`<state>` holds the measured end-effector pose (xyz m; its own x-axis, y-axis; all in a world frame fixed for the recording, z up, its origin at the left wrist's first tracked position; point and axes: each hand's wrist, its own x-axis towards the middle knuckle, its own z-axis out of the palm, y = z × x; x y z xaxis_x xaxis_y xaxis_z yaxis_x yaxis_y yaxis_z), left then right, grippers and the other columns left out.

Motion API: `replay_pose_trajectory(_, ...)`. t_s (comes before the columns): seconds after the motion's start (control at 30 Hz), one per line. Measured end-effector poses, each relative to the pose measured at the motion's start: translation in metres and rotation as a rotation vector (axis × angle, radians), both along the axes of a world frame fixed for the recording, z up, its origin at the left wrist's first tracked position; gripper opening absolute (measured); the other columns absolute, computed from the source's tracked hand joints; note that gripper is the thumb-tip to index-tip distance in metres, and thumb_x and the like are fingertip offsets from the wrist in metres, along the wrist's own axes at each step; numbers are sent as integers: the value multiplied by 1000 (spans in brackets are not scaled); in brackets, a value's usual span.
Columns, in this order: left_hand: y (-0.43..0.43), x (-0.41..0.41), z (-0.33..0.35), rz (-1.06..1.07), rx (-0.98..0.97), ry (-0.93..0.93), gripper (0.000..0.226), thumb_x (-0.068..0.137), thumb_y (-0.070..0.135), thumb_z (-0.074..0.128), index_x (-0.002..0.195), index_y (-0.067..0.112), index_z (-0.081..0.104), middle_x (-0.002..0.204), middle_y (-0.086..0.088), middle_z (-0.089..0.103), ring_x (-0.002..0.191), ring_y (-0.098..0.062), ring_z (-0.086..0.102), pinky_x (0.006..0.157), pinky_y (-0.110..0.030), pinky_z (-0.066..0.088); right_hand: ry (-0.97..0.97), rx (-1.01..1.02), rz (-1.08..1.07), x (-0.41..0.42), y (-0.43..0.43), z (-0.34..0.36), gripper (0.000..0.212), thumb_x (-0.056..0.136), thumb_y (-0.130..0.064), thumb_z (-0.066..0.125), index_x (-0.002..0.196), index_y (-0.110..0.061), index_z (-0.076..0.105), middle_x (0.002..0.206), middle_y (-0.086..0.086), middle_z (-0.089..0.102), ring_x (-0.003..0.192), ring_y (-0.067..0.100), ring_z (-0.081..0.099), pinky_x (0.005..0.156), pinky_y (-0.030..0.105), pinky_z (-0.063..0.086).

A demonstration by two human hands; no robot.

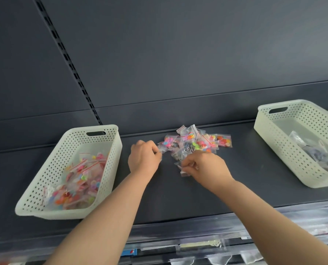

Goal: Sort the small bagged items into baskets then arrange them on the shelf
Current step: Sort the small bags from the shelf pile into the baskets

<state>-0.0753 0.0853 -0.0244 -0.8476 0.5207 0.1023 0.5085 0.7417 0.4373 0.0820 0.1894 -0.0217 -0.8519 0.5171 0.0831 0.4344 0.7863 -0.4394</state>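
Note:
A pile of small clear zip bags (197,142), some with colourful bits and some with dark ones, lies mid-shelf. My left hand (143,156) pinches the corner of a colourful bag at the pile's left edge. My right hand (203,167) grips a clear bag at the pile's near edge; its contents are hidden. The left white perforated basket (109,150) holds several colourful bags. The right white basket (270,138) holds bags with dark contents.
The dark shelf (169,197) has a back panel close behind the pile and a slotted upright (71,67) at left. Below the front edge runs a label strip (197,243) with hanging goods under it.

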Motion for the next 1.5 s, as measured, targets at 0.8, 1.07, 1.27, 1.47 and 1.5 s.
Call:
replay_pose_trajectory(0.8,212,192,62,-612,300,-230,12,92,19,62,101,21,70,91,10,63,86,-12,57,79,-29,50,162,166,-732,192,164,21,28,93,-22,54,119,-27,62,119,-3,61,110,20,52,72,35,50)
replay_pose_trajectory(1.07,208,182,31,-443,248,-248,19,93,19,59,111,24,66,112,9,67,98,-16,63,88,-37,54,102,274,-609,185,165,26,26,95,-25,49,118,-31,61,119,-9,59,111,16,50,60,28,40)
replay_pose_trajectory(1.27,152,130,13,-187,222,-221,15,93,15,58,93,28,66,92,11,67,95,-16,65,85,-36,53,242,310,-249,127,136,22,19,82,-11,66,95,-23,73,91,-2,67,85,27,61,56,28,38)
replay_pose_trajectory(1.47,83,85,4,102,83,-121,20,93,15,50,94,29,64,103,7,69,98,-21,63,74,-32,51,108,176,-53,84,102,-4,26,95,-19,49,111,-28,67,110,-7,64,103,17,57,72,30,48)
replay_pose_trajectory(1.5,73,80,2,118,53,-114,21,93,14,50,98,27,65,108,4,69,100,-23,63,75,-32,51,97,144,-30,77,96,-7,26,95,-19,48,111,-29,66,112,-8,65,105,17,57,74,31,49)
